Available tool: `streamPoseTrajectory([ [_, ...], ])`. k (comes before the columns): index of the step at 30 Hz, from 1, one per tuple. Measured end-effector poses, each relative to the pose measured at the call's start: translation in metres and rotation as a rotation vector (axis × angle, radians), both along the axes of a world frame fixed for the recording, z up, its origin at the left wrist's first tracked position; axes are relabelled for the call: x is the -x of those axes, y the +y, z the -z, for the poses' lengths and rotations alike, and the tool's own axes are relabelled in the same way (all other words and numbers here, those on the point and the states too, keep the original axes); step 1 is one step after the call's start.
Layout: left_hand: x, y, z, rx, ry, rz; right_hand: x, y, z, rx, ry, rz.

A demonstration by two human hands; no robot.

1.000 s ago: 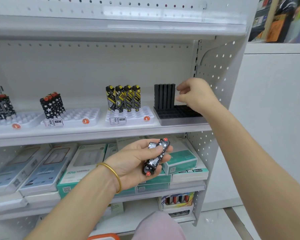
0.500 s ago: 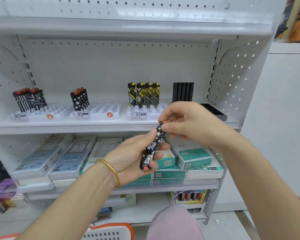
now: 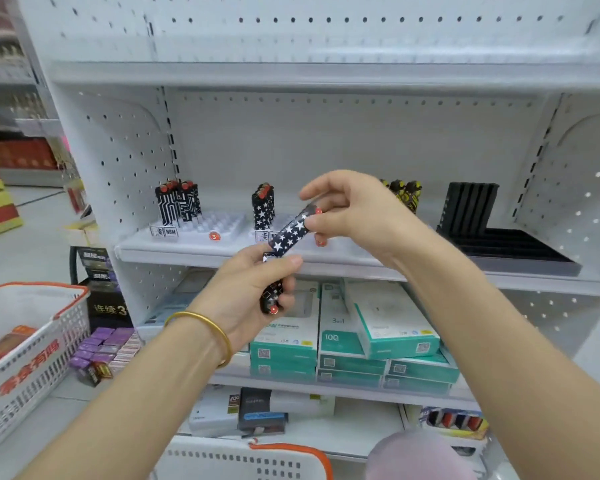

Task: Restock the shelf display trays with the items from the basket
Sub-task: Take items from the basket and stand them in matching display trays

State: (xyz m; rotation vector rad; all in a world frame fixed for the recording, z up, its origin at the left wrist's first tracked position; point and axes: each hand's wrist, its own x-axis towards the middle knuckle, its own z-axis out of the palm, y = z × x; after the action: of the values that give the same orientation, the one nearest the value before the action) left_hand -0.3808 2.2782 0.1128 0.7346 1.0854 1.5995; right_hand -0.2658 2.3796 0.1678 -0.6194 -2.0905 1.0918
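My right hand [image 3: 354, 206] pinches a black star-patterned lighter [image 3: 291, 232] by its red-button end, tilted in front of the shelf. My left hand [image 3: 253, 289] grips a few more lighters [image 3: 272, 297] of the same kind, red buttons pointing down. Behind them on the shelf stands the white star-lighter tray [image 3: 321, 237] with a small cluster of star lighters [image 3: 264, 206] at its back. Further left is a white tray [image 3: 205, 226] with black-and-white circuit-pattern lighters [image 3: 177, 202]. Yellow-black lighters [image 3: 404, 192] show behind my right hand. A black tray [image 3: 520, 244] with black lighters [image 3: 471, 206] sits at the right.
A white basket with an orange rim [image 3: 32, 341] stands at the left, another basket [image 3: 257, 459] at the bottom edge. Teal and white boxes [image 3: 361, 334] fill the shelf below. Purple small boxes [image 3: 101, 351] lie on the floor at left.
My right hand left the black tray, came to my left hand and drew one star lighter out of the bunch, lifting it up and right. The camera view swung left.
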Motion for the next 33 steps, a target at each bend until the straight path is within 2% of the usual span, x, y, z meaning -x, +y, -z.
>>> streamPoseTrajectory([
  [7,0.032,-0.007,0.008,0.13,-0.104,0.09,0.047,0.019,-0.012,-0.188,-0.021,0.152],
  [24,0.042,-0.004,0.018,0.063,-0.152,0.142,0.077,0.021,-0.009,-0.573,-0.261,0.198],
  [33,0.041,-0.012,0.015,0.065,-0.161,0.193,0.083,0.013,-0.007,-0.627,-0.368,0.211],
])
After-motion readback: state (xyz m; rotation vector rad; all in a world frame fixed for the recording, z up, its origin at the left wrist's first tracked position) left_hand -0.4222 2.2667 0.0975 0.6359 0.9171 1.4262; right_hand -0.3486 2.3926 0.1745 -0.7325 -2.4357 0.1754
